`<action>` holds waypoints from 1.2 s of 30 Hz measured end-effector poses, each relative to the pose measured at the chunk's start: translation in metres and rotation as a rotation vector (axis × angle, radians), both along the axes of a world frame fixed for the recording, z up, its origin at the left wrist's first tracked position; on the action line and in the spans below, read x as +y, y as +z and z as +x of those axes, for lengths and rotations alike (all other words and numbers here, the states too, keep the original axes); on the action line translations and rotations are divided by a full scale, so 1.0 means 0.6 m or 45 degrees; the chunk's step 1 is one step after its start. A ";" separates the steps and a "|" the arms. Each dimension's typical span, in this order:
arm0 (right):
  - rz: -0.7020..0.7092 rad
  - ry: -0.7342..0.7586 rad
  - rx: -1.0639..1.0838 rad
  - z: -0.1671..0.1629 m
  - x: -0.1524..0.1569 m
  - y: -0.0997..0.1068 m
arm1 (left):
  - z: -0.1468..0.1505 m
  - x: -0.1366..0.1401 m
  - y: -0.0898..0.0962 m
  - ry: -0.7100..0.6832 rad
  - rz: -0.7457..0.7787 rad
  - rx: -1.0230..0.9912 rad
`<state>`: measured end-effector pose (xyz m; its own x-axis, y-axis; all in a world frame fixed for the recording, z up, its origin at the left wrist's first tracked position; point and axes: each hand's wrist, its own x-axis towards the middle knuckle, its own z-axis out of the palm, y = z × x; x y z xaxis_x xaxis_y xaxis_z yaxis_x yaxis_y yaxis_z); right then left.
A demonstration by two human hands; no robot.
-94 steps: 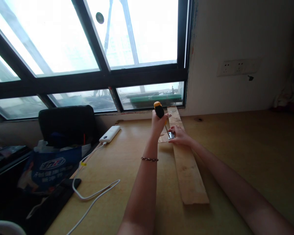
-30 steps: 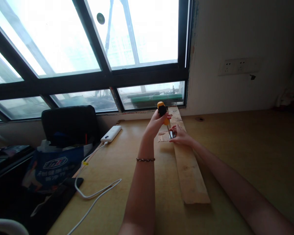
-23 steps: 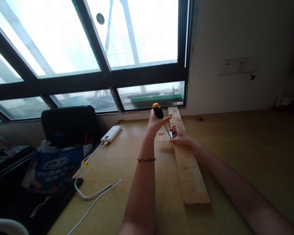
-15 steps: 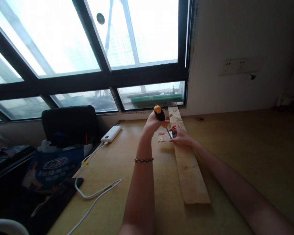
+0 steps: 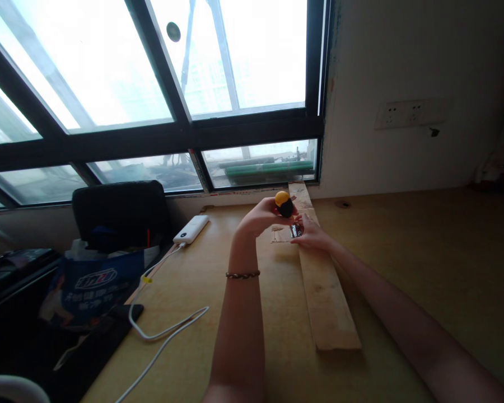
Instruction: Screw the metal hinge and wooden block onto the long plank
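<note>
My left hand (image 5: pixel 258 218) is closed around the yellow-and-black handle of a screwdriver (image 5: pixel 284 205). The handle's rounded end faces me, and the shaft is mostly hidden. Just to the right, my right hand (image 5: pixel 313 233) rests over a long wooden board (image 5: pixel 325 302), its thumb and fingers closed on a small shiny metal plate (image 5: pixel 295 230). The plate lies where a short, thin piece of wood (image 5: pixel 279 235) meets the board's left edge. Whether the screwdriver tip touches the plate is hidden.
A white power bank (image 5: pixel 192 230) with a white cable (image 5: pixel 168 337) lies on the left of the wooden table (image 5: pixel 185 369). Beyond the left edge stand a black chair (image 5: pixel 120 210) and a blue bag (image 5: pixel 94 288). The window (image 5: pixel 243 56) rises behind the table.
My left wrist has bent and the screwdriver handle has swung right and slightly down, now more end-on to me. My right hand and the board have stayed in place.
</note>
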<state>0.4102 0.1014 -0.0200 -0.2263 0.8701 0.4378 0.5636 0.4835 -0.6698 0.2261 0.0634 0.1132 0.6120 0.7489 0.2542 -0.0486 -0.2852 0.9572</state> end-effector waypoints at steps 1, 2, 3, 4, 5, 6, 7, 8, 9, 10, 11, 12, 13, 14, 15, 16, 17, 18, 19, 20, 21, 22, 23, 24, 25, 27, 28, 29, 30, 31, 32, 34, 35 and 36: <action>-0.010 0.016 0.026 0.000 0.001 -0.001 | -0.003 0.005 -0.003 0.062 -0.009 -0.042; -0.018 0.032 0.048 0.001 0.001 -0.002 | -0.005 0.011 -0.006 0.133 -0.020 -0.083; -0.022 0.044 0.062 0.001 0.002 -0.003 | -0.007 0.015 -0.009 0.208 -0.035 -0.109; -0.024 0.051 0.070 0.002 0.002 -0.004 | -0.009 0.020 -0.011 0.285 -0.055 -0.124; -0.023 0.054 0.076 0.002 0.003 -0.005 | -0.010 0.024 -0.013 0.367 -0.081 -0.126; -0.024 0.055 0.082 0.002 0.003 -0.006 | -0.011 0.028 -0.015 0.455 -0.110 -0.120; -0.027 0.057 0.089 0.002 0.004 -0.006 | -0.012 0.031 -0.016 0.542 -0.140 -0.111; -0.030 0.059 0.096 0.002 0.004 -0.007 | -0.013 0.034 -0.017 0.622 -0.167 -0.107; -0.033 0.063 0.102 0.002 0.004 -0.007 | -0.014 0.037 -0.018 0.688 -0.192 -0.109; -0.035 0.067 0.107 0.002 0.004 -0.008 | -0.015 0.040 -0.019 0.737 -0.214 -0.119; -0.033 0.073 0.112 0.002 0.004 -0.008 | -0.017 0.042 -0.020 0.774 -0.233 -0.137; -0.032 0.081 0.116 0.002 0.005 -0.008 | -0.018 0.043 -0.021 0.800 -0.245 -0.164; -0.033 0.085 0.122 0.002 0.005 -0.009 | -0.020 0.044 -0.022 0.820 -0.252 -0.196; -0.038 0.086 0.127 0.002 0.005 -0.010 | -0.022 0.045 -0.023 0.836 -0.253 -0.228; -0.045 0.087 0.131 0.002 0.006 -0.011 | -0.024 0.046 -0.023 0.848 -0.250 -0.257; -0.051 0.084 0.133 0.002 0.007 -0.012 | -0.026 0.046 -0.023 0.859 -0.247 -0.280; -0.055 0.082 0.134 0.002 0.008 -0.013 | -0.028 0.046 -0.023 0.869 -0.244 -0.298; -0.055 0.079 0.134 0.002 0.008 -0.014 | -0.030 0.046 -0.022 0.882 -0.244 -0.311; -0.053 0.078 0.131 0.002 0.009 -0.015 | -0.032 0.046 -0.021 0.897 -0.246 -0.319; -0.048 0.076 0.122 0.002 0.009 -0.014 | -0.033 0.046 -0.019 0.910 -0.246 -0.324; -0.040 0.072 0.103 0.002 0.009 -0.013 | -0.034 0.045 -0.018 0.920 -0.246 -0.328; -0.031 0.069 0.072 0.002 0.008 -0.011 | -0.034 0.045 -0.016 0.925 -0.246 -0.330; -0.021 0.066 0.029 0.001 0.006 -0.008 | -0.034 0.044 -0.014 0.928 -0.245 -0.331; -0.011 0.061 -0.021 0.001 0.004 -0.005 | -0.035 0.043 -0.012 0.928 -0.244 -0.331; -0.002 0.054 -0.073 0.000 0.001 -0.002 | -0.035 0.042 -0.010 0.928 -0.242 -0.330; 0.002 0.030 -0.165 -0.002 -0.003 0.003 | -0.035 0.040 -0.007 0.933 -0.230 -0.329; 0.001 0.013 -0.201 -0.003 -0.005 0.005 | -0.035 0.039 -0.007 0.939 -0.222 -0.326; -0.003 -0.002 -0.233 -0.004 -0.006 0.005 | -0.035 0.039 -0.007 0.947 -0.215 -0.319; -0.006 -0.013 -0.259 -0.005 -0.006 0.005 | -0.035 0.039 -0.007 0.954 -0.209 -0.308; -0.007 -0.019 -0.278 -0.006 -0.006 0.004 | -0.034 0.039 -0.008 0.958 -0.205 -0.294; -0.006 -0.024 -0.293 -0.007 -0.005 0.002 | -0.034 0.039 -0.008 0.956 -0.202 -0.278; 0.001 -0.025 -0.302 -0.007 -0.003 -0.001 | -0.031 0.039 -0.009 0.940 -0.202 -0.250; 0.007 -0.019 -0.297 -0.006 -0.003 -0.002 | -0.029 0.038 -0.009 0.932 -0.201 -0.242; 0.013 -0.011 -0.285 -0.006 -0.003 -0.003 | -0.028 0.038 -0.009 0.927 -0.201 -0.234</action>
<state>0.4067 0.0998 -0.0218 -0.3110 0.8683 0.3866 0.7018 0.4840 -0.5226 0.2096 0.0860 0.1080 -0.0918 0.9828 0.1604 -0.0633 -0.1665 0.9840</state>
